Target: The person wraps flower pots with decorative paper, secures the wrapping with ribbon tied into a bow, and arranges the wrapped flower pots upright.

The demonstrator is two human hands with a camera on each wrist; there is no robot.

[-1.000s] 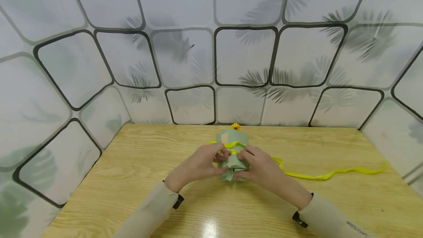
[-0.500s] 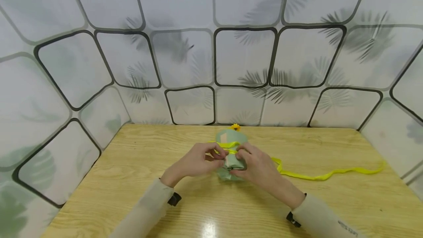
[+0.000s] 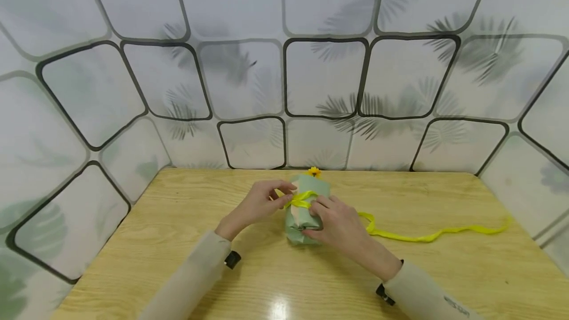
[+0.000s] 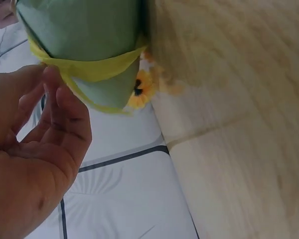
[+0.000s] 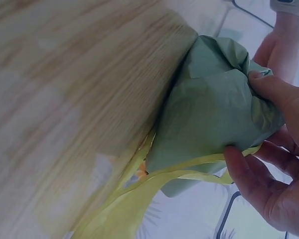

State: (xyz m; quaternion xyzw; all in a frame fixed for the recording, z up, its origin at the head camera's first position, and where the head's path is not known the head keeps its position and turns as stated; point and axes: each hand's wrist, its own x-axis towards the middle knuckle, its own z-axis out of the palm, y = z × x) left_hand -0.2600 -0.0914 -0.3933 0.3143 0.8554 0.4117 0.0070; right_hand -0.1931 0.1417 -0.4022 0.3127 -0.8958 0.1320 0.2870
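Observation:
A green paper-wrapped bundle [image 3: 304,218] lies on the table, its folded end toward me. A yellow flower [image 3: 314,172] shows past its far end. Yellow ribbon [image 3: 304,198] goes around the bundle's middle and gathers at its left side. There my left hand [image 3: 260,202] pinches the ribbon between thumb and fingertips, as the left wrist view shows. My right hand [image 3: 341,225] grips the bundle from the right. In the right wrist view its thumb presses the crumpled folded end [image 5: 259,82], and its index fingertip [image 5: 232,154] lies at the ribbon's edge.
A long loose tail of yellow ribbon [image 3: 422,238] runs across the wooden table [image 3: 186,260] to the right. Behind the table stands a patterned wall covering [image 3: 249,78], close to the flower end.
My left hand has moved up and left from the bundle's near end to the ribbon's gathered part, exposing more paper. The bundle has turned slightly; my right hand keeps its grip.

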